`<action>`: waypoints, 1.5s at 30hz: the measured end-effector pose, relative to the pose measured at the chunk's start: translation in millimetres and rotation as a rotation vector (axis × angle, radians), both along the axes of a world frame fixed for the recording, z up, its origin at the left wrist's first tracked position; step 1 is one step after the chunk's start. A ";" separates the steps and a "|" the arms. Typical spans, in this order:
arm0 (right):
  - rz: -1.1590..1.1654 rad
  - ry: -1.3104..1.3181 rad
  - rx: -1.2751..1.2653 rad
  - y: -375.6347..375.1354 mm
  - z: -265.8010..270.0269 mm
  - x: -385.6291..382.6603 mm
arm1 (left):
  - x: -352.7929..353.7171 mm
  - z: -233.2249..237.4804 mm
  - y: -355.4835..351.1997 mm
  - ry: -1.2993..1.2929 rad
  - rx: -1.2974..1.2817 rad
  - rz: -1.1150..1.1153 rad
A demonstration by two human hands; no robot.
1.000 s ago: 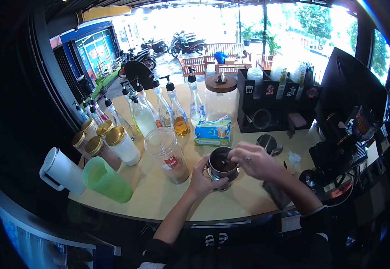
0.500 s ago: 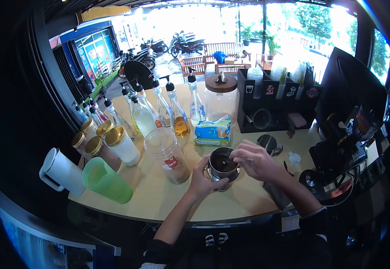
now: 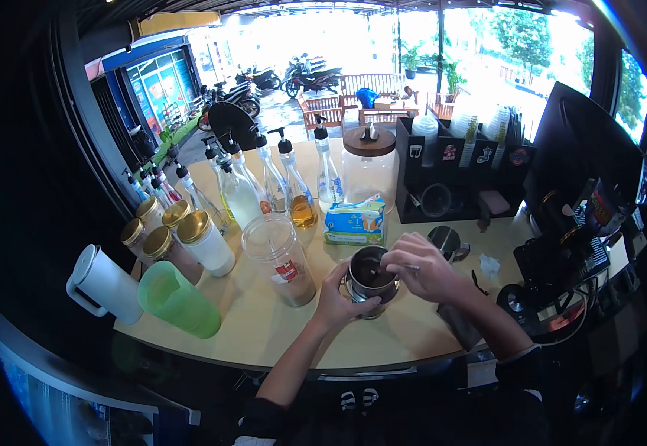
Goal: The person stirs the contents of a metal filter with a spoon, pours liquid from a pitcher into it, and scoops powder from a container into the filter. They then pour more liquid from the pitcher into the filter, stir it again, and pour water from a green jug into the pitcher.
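My left hand is wrapped round the side of a silver metal cup near the counter's front edge. Dark contents show inside the cup, too shadowed to make out. Over its right rim, my right hand is closed in a pinch on a thin-handled utensil; its lower end goes down into the cup. Just left of my left hand stands a tall clear plastic jar with a red label and brown contents at the bottom. Behind the cup lies a blue tissue pack.
Pump bottles and gold-lidded jars crowd the left side, with a green pitcher and a white jug nearer. A black cup organizer, a metal pitcher and a crumpled tissue are at the right.
My right hand shifts very slightly with the utensil at the cup's rim. My left hand keeps its hold. The whole view moves a few pixels.
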State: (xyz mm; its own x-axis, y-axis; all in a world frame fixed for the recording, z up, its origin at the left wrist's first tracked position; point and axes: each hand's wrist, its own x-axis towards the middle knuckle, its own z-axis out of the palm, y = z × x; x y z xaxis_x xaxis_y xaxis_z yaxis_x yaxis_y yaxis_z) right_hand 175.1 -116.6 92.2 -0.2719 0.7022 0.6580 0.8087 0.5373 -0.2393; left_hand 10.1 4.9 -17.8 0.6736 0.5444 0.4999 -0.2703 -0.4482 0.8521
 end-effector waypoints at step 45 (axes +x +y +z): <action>-0.012 -0.233 0.194 -5.2 -2.3 -9.9 | -0.8 4.3 -1.5 0.012 0.037 0.020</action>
